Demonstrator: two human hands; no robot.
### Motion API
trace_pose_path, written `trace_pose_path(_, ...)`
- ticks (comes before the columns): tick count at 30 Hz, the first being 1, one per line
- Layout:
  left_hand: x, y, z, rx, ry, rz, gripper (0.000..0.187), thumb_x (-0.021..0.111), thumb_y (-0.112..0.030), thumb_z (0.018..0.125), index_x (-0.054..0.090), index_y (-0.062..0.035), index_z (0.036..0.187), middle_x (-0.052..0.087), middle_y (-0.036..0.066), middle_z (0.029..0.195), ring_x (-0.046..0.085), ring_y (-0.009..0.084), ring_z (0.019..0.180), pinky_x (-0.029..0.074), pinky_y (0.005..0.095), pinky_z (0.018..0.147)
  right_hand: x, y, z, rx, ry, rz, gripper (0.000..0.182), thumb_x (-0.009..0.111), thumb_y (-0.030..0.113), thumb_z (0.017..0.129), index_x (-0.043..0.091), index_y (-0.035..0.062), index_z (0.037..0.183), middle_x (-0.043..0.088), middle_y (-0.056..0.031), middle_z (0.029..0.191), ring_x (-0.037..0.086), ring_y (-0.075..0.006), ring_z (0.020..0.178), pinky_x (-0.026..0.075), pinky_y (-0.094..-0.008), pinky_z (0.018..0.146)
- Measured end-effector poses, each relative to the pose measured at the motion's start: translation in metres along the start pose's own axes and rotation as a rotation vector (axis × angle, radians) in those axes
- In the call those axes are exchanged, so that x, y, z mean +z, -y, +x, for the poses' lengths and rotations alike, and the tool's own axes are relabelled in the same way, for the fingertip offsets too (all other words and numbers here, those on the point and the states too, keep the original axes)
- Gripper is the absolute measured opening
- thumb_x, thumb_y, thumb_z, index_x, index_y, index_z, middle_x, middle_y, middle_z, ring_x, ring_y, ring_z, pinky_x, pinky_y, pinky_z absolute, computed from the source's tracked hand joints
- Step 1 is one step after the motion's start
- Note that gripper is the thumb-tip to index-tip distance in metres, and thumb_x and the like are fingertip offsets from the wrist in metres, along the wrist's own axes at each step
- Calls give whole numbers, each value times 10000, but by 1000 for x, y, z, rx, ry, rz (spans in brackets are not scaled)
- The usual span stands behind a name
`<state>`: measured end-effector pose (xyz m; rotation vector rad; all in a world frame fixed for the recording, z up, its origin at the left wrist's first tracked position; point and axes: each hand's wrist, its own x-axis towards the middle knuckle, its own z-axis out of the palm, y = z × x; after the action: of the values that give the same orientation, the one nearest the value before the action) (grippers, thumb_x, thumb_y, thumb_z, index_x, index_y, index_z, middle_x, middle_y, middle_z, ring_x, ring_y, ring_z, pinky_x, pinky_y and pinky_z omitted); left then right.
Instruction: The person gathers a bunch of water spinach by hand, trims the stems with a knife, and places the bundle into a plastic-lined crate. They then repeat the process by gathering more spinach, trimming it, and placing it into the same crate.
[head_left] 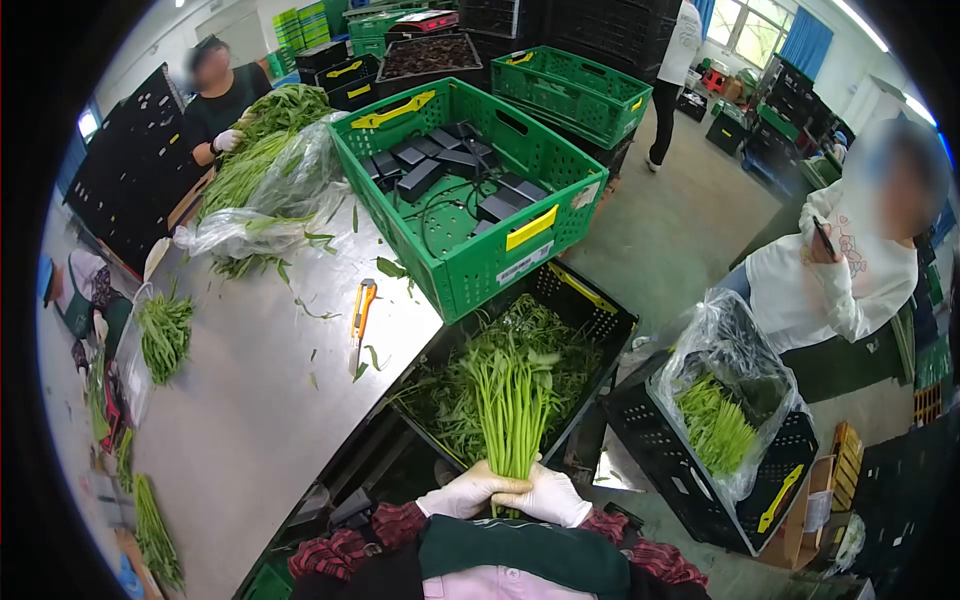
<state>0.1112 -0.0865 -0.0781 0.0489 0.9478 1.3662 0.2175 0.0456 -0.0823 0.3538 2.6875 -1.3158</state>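
Both my hands wear white gloves. My left hand and my right hand are closed around the lower stems of a bunch of leafy greens, like water spinach, close in front of my body. Its leafy tops point away from me, over a black crate holding loose greens. The fingers of the two hands meet around the stems. On the metal table to the left lies an orange utility knife with leaf scraps near it.
A green crate of black box-shaped devices with cables stands beyond the bunch. To the right is a black crate with bagged greens. A co-worker handles heaped greens; another person holds a phone. Smaller bunches lie left.
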Motion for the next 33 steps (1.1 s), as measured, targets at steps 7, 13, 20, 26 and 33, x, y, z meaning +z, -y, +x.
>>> trace_pose_path(7, 31, -1, -8, 86, -122, 151, 375, 705, -70, 788, 609, 8, 1142, 660, 76, 1069, 614, 163, 982, 467, 295, 893, -23, 20, -25, -7, 240, -351, 636, 461, 683, 821, 668, 124, 1042, 648, -195, 879, 648, -344, 764, 520, -433, 625)
trace_pose_path(13, 20, -11, -1, 160, -257, 458, 170, 675, -51, 799, 600, 8, 939, 636, 34, 765, 583, 99, 636, 455, 243, 571, -91, 29, -5, -386, -453, -112, 280, 695, 145, 767, 637, 71, 1030, 558, -86, 709, 593, -270, 588, 474, -344, 507)
trace_pose_path(20, 23, -9, -7, 170, -293, 573, 194, 705, -115, 808, 611, -10, 942, 618, 18, 728, 535, 79, 596, 436, 245, 553, -95, 23, 42, -563, -355, -446, 322, 618, 94, 782, 554, 11, 1087, 541, -109, 740, 570, -284, 699, 469, -378, 605)
trace_pose_path(26, 27, -21, -25, 111, -291, 556, 185, 701, -130, 814, 629, -21, 945, 627, 18, 729, 536, 81, 597, 430, 233, 550, -138, -11, 54, -368, -1016, -453, 114, 557, -42, 709, 552, 40, 787, 506, -129, 706, 520, -311, 622, 446, -403, 563)
trace_pose_path(33, 23, -19, -27, 140, -296, 511, 161, 699, -161, 831, 635, -24, 887, 634, 34, 740, 558, 107, 595, 451, 257, 572, -131, -4, 62, 30, -440, 176, 548, 733, 243, 788, 511, 24, 1239, 627, -92, 788, 606, -178, 684, 488, -302, 656)
